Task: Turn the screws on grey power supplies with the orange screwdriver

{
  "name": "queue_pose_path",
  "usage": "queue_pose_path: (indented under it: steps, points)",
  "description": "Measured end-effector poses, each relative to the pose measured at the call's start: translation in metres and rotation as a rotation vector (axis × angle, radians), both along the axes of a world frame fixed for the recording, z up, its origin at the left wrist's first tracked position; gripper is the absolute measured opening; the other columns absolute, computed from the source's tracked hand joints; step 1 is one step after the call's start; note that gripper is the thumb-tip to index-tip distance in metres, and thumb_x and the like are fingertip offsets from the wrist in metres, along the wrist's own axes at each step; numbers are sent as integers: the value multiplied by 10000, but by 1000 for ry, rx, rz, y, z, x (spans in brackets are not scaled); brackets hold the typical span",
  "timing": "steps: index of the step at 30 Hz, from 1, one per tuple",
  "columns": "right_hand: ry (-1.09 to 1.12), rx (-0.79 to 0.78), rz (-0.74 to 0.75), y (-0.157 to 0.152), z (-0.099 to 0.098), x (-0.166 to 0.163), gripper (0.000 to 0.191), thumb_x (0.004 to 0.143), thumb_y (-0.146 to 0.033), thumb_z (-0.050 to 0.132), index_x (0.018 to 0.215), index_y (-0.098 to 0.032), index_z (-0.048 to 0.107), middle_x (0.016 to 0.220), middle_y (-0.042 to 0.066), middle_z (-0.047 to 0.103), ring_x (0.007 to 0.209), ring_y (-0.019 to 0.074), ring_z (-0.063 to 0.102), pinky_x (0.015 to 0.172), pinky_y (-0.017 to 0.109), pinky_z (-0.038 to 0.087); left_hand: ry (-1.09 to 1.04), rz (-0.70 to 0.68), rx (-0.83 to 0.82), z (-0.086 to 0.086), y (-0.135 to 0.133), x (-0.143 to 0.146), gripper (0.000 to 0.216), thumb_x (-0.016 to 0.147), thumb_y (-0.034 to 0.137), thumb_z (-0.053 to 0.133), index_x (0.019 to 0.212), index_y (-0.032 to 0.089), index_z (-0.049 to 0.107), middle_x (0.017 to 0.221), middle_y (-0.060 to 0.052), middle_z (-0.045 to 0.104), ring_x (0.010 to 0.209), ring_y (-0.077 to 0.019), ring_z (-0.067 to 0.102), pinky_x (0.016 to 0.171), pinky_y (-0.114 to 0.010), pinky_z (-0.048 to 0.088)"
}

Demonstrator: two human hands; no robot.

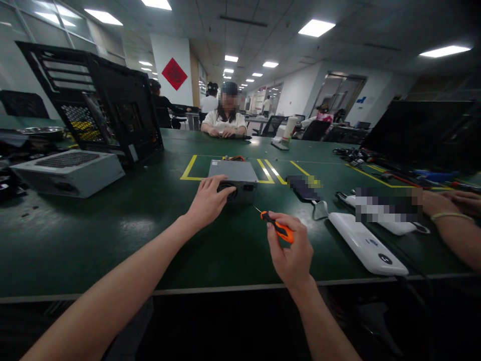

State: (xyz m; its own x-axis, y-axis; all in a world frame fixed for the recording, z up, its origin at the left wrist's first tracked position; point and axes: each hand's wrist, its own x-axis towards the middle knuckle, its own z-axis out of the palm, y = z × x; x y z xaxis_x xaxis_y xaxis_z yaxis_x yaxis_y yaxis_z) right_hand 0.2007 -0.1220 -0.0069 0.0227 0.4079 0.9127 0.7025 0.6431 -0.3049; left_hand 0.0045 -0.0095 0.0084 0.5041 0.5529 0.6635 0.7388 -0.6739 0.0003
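Note:
A grey computer power supply stands on the green table with its fan and power socket facing me. My left hand grips its left front corner, fingers on top and thumb across the fan. An orange and black screwdriver is held in my right hand. Its thin tip points up and left, close to the lower right front corner of the power supply; whether it touches I cannot tell. A bundle of coloured wires shows behind the power supply.
Left stand a black computer case and a second power supply. A phone and white power bank lie right. Another person's hands are at far right. Someone sits opposite. Yellow tape marks the table.

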Motion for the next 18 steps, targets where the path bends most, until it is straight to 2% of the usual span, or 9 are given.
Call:
queue_pose_path:
  steps: [2,5,13,18]
  points:
    - [40,-6,-5,0,0,0,275,801,-90,558,1031,-217,474,976,51,623,932,166,617,765,336,556,107,-45,-89,-3,0,-1,294,889,181,426,1105,199,625,1092,-88,546,990,-206,508,856,-358,439]
    - [64,-17,-24,-1,1,-1,252,806,-110,559,1021,-220,484,958,42,624,914,165,621,756,334,560,282,-70,-178,-11,2,2,260,890,204,445,1046,183,652,971,-74,574,862,-184,528,746,-302,460]
    - [70,-40,-37,-2,1,-5,211,815,-145,555,998,-227,491,927,29,631,877,164,635,727,323,568,371,-17,-168,-18,4,12,250,890,162,412,945,174,656,893,-79,583,818,-182,552,707,-290,450]
    - [69,-42,-31,-3,0,-5,215,812,-138,560,994,-228,488,926,29,630,880,163,632,728,321,566,320,20,-188,-17,2,12,190,869,135,425,895,156,613,900,-79,583,825,-194,570,679,-293,452]
